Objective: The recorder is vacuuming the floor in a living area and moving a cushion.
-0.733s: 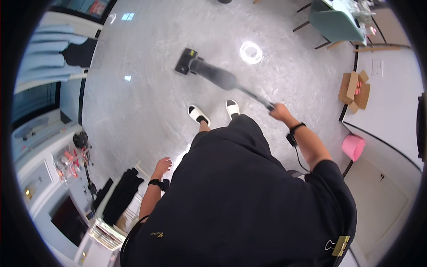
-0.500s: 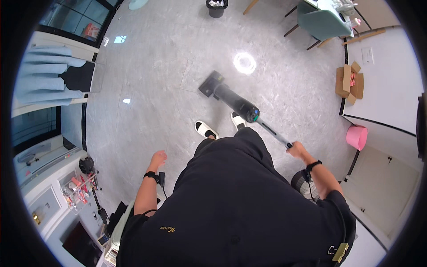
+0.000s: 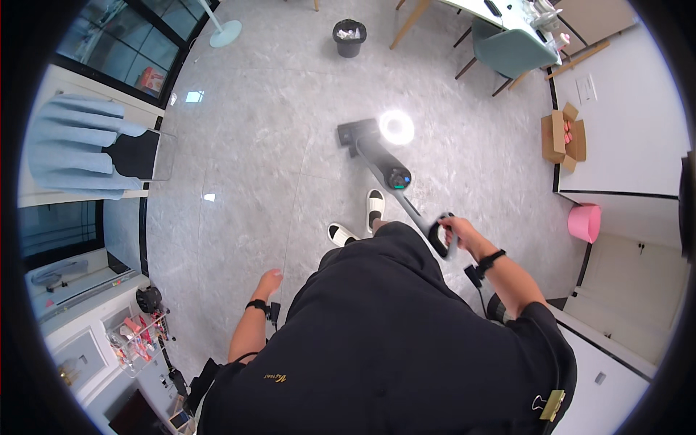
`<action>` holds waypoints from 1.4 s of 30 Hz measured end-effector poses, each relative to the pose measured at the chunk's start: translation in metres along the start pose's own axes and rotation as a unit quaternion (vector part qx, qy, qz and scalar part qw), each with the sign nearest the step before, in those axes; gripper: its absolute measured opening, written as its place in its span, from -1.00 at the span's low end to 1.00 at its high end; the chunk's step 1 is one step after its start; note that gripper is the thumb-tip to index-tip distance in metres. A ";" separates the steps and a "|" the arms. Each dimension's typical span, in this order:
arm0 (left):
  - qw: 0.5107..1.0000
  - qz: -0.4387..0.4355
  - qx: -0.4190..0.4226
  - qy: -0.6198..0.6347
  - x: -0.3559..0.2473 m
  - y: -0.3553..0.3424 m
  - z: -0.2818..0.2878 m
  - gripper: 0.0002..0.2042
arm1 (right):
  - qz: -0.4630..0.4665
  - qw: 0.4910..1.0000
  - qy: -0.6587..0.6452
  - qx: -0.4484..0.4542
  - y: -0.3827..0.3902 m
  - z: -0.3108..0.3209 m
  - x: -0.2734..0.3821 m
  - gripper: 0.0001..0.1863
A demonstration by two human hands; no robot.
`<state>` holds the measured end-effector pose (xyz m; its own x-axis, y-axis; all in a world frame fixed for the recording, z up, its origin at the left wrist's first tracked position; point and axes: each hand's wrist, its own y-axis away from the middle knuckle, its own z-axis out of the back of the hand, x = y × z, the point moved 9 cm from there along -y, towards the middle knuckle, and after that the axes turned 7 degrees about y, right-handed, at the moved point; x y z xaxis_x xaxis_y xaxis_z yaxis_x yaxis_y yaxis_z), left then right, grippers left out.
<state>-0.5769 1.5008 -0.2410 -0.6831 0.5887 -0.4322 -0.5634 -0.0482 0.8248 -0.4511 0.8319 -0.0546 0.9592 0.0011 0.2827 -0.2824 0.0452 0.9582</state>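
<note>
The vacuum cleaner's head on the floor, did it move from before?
Yes. The vacuum cleaner, held by the right hand, has slid toward the bright ceiling-light reflection; its floor head now touches that spot, where earlier it lay well to the left.

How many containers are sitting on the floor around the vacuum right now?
3. A black waste bin stands at the top, past the vacuum held by the right hand. An open cardboard box sits by the right wall, a pink bucket below it. Others may be hidden.

Open floor (image 3: 239, 188) left & ahead of vacuum (image 3: 377, 156); bin (image 3: 349, 38), chair (image 3: 507, 51) by far edge, box (image 3: 562, 138), pink bucket (image 3: 584, 222) along right wall.
</note>
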 end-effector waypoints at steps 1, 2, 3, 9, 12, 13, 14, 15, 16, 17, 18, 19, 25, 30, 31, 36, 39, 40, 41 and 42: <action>1.000 0.006 -0.010 0.018 0.026 0.008 0.002 -0.58 | 0.010 0.999 -0.016 0.028 -0.016 -0.013 0.018 -0.74; 1.000 0.005 -0.013 0.021 0.032 0.014 0.001 -0.58 | 0.032 0.999 -0.024 0.026 -0.037 -0.017 0.038 -0.74; 0.998 0.027 -0.032 0.050 0.041 0.023 0.003 -0.58 | 0.051 0.998 -0.032 0.026 -0.057 -0.021 0.056 -0.75; 0.991 0.089 -0.058 0.078 0.017 0.117 0.008 -0.61 | 0.190 0.981 -0.006 -0.029 -0.144 -0.040 0.172 -0.74; 0.986 0.117 -0.060 0.099 -0.027 0.164 -0.001 -0.60 | 0.221 0.972 0.041 -0.067 -0.164 -0.040 0.219 -0.70; 0.972 0.150 -0.068 0.168 -0.022 0.173 0.002 -0.58 | 0.222 0.972 0.029 -0.066 -0.166 -0.042 0.230 -0.68; 0.973 0.154 -0.068 0.159 -0.021 0.175 0.005 -0.58 | 0.208 0.973 0.050 -0.083 -0.167 -0.037 0.234 -0.67; 0.972 0.147 -0.043 0.178 -0.010 0.172 0.001 -0.57 | 0.207 0.973 0.054 -0.083 -0.165 -0.037 0.236 -0.66; 0.970 0.137 -0.014 0.199 -0.012 0.168 -0.003 -0.55 | 0.211 0.971 0.069 -0.085 -0.162 -0.034 0.232 -0.67; 0.972 0.137 -0.010 0.191 -0.011 0.165 0.000 -0.55 | 0.215 0.969 0.083 -0.089 -0.159 -0.029 0.227 -0.67; 0.976 0.121 -0.005 0.179 -0.024 0.157 0.000 -0.54 | 0.217 0.964 0.114 -0.106 -0.155 -0.019 0.215 -0.67; 0.980 0.105 0.000 0.167 -0.036 0.149 0.002 -0.54 | 0.218 0.958 0.144 -0.121 -0.152 -0.009 0.196 -0.67; 0.995 0.081 0.023 0.058 -0.114 0.075 0.033 -0.54 | 0.082 0.968 0.168 -0.166 -0.088 0.040 0.025 -0.64; 0.987 0.082 0.074 0.113 -0.102 -0.011 0.070 -0.55 | 0.002 0.996 -0.045 -0.077 0.022 0.028 -0.053 -0.67; 0.991 0.093 0.063 0.066 -0.118 -0.023 0.078 -0.55 | -0.014 0.993 -0.100 -0.067 0.040 0.029 -0.059 -0.68; 0.996 0.049 0.043 0.054 -0.197 -0.050 0.097 -0.55 | -0.063 0.949 -0.304 -0.063 0.082 0.033 -0.053 -0.77; 0.997 0.028 0.049 0.050 -0.221 -0.053 0.091 -0.54 | -0.059 0.940 -0.333 -0.053 0.071 0.034 -0.045 -0.75; 0.997 0.022 0.055 0.059 -0.228 -0.051 0.088 -0.54 | -0.053 0.939 -0.336 -0.061 0.063 0.036 -0.041 -0.74; 0.997 0.020 0.052 0.053 -0.232 -0.047 0.086 -0.54 | -0.040 0.934 -0.349 -0.063 0.048 0.039 -0.038 -0.73; 0.996 0.016 0.052 0.066 -0.235 -0.044 0.082 -0.53 | -0.034 0.927 -0.369 -0.058 0.033 0.041 -0.032 -0.73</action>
<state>-0.3536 1.4303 -0.1454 -0.7592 0.4768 -0.4430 -0.4932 0.0226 0.8696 -0.4912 0.7924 -0.0302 0.6933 -0.6873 0.2166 -0.1778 0.1281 0.9757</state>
